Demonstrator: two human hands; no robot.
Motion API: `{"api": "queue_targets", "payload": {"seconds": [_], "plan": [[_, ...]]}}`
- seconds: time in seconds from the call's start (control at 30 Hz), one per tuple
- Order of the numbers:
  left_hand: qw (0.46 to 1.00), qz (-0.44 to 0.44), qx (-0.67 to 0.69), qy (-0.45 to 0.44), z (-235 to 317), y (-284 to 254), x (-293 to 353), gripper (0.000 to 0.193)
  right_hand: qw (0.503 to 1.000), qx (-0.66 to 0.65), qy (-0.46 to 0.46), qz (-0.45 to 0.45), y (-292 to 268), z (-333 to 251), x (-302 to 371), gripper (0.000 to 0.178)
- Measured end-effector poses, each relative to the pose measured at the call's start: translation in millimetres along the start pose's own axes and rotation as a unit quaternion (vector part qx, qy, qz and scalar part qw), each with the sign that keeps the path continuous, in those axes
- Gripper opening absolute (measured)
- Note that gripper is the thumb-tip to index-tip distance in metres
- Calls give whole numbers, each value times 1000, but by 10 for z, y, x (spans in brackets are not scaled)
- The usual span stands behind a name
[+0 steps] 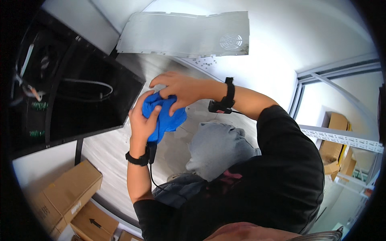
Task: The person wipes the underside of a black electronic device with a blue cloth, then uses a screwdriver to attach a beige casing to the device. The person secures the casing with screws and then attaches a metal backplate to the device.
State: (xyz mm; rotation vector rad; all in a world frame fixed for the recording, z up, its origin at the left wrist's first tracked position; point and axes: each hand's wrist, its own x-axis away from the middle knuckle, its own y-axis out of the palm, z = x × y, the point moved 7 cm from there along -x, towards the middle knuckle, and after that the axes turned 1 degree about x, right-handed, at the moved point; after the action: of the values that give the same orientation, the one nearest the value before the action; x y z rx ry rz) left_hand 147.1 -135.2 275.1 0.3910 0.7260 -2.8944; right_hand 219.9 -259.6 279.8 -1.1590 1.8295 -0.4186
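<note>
A crumpled blue cloth (163,118) is bunched between my hands, over the floor beside an opened black metal cabinet (94,100). My left hand (141,120) grips the cloth from its left side, thumb laid across the front. From the upper right, my right hand (181,90) reaches over the top of it with fingers curled; thumb and a fingertip press on the fabric. Part of the cloth is hidden under my fingers. Inside the cabinet are pale cables and small green circuit boards (39,105).
A grey metal panel (181,34) with a round vent lies on a white surface, several small screws (206,62) beside it. Cardboard boxes (66,193) stand at lower left; another cardboard box (335,136) is behind a white metal frame (341,136) on the right. My bent knee is close below the cloth.
</note>
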Motion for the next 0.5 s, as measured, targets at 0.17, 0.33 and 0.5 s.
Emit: {"api": "queue_targets", "payload": {"seconds": [0.17, 0.33, 0.5], "plan": [[999, 14, -42, 10, -62, 241, -12, 56, 992, 9, 69, -103, 187, 184, 284, 32], [996, -57, -74, -7, -50, 624, -128, 63, 990, -6, 136, -33, -127, 177, 790, 34], [971, -144, 138, -129, -321, 1193, -185, 50, 946, 23, 321, -29, -295, 237, 1317, 29]]}}
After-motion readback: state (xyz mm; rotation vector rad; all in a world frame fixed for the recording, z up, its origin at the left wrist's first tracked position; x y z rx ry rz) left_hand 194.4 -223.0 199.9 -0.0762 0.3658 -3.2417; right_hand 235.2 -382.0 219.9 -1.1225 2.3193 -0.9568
